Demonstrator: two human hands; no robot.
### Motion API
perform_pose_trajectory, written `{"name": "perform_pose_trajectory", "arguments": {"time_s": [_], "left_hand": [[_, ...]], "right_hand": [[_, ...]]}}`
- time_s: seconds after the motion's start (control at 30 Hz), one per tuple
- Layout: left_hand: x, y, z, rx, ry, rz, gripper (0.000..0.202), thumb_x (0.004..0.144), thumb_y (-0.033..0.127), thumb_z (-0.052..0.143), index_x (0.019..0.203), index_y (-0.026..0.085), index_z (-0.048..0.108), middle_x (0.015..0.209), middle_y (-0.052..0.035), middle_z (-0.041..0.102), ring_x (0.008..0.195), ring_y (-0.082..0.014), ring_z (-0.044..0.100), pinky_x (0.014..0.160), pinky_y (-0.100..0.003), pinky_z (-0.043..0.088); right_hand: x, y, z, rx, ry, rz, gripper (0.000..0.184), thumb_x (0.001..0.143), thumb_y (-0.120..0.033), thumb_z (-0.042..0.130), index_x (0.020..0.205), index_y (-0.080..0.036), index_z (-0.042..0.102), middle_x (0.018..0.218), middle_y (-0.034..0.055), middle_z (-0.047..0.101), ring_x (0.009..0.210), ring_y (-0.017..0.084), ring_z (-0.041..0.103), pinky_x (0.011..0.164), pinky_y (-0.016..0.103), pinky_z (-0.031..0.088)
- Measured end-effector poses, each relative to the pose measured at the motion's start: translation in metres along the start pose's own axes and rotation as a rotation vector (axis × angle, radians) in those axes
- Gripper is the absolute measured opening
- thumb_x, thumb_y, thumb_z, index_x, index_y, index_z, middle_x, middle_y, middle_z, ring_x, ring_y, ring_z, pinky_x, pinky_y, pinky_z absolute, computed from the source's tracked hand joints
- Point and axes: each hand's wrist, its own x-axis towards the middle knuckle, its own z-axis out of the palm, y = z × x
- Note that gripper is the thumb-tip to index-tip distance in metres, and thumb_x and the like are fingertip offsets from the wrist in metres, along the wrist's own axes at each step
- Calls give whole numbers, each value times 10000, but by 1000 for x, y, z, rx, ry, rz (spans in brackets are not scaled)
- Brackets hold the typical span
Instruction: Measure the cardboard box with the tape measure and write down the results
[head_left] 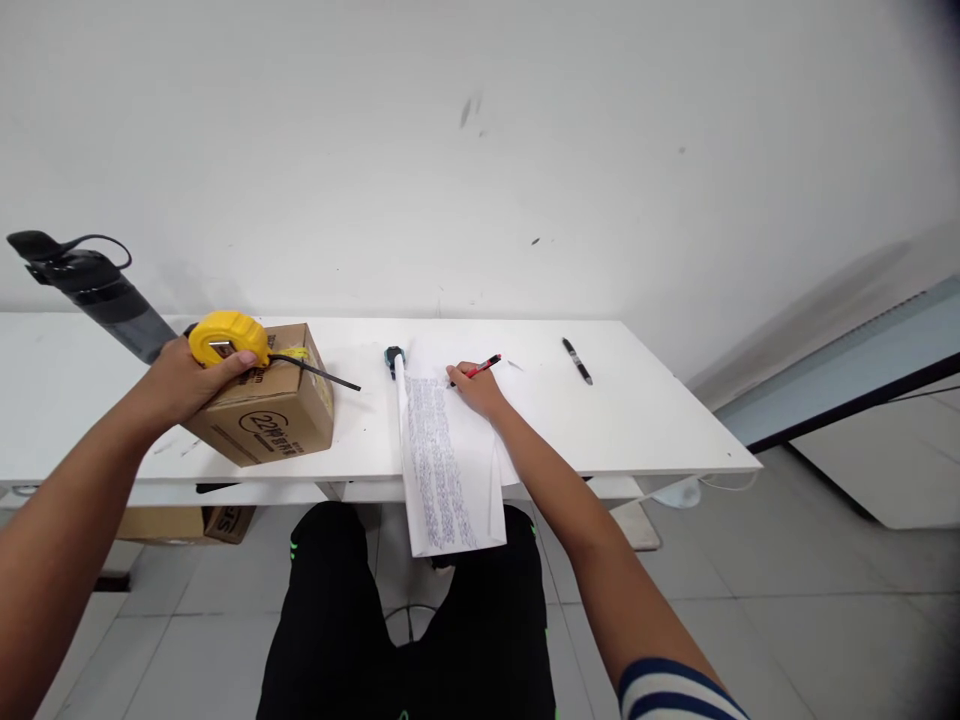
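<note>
My left hand (pixel 180 380) is closed around a yellow tape measure (pixel 227 339), holding it on top of a small cardboard box (pixel 271 415) on the white table (pixel 645 420). A dark strip of tape (pixel 319 373) sticks out to the right over the box. My right hand (pixel 478 389) grips a red pen (pixel 480 367) with its tip on a long white sheet (pixel 444 460) covered in blue writing. The sheet hangs over the table's front edge above my lap.
A black pen (pixel 577 360) lies on the table to the right. A small dark teal object (pixel 394 358) sits at the sheet's top left corner. A dark water bottle (pixel 97 290) leans at the far left. Another cardboard box (pixel 187 522) lies under the table.
</note>
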Motion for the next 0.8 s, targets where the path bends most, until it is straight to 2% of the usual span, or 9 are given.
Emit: {"name": "perform_pose_trajectory", "arguments": {"time_s": [0.37, 0.67, 0.8], "left_hand": [[-5, 8, 0, 28, 8, -26, 690, 608, 727, 647, 1043, 193, 688, 950, -65, 723, 804, -260, 666, 619, -324, 522], [-3, 2, -1, 22, 1, -13, 651, 641, 693, 669, 1059, 194, 687, 965, -67, 726, 799, -249, 672, 614, -308, 530], [-1, 0, -1, 10, -2, -18, 661, 642, 689, 681, 1073, 188, 686, 981, -77, 729, 792, -247, 672, 601, -303, 524]], "right_hand": [[0, 1, 0, -16, -3, 9, 346, 797, -466, 548, 570, -214, 477, 542, -31, 432, 561, 131, 384, 569, 287, 325], [0, -1, 1, -2, 31, 15, 364, 802, -473, 542, 562, -217, 441, 545, -31, 435, 563, 130, 385, 567, 285, 323], [0, 0, 1, 4, -14, 10, 338, 802, -464, 554, 588, -211, 487, 561, -33, 452, 572, 130, 402, 581, 285, 328]]}}
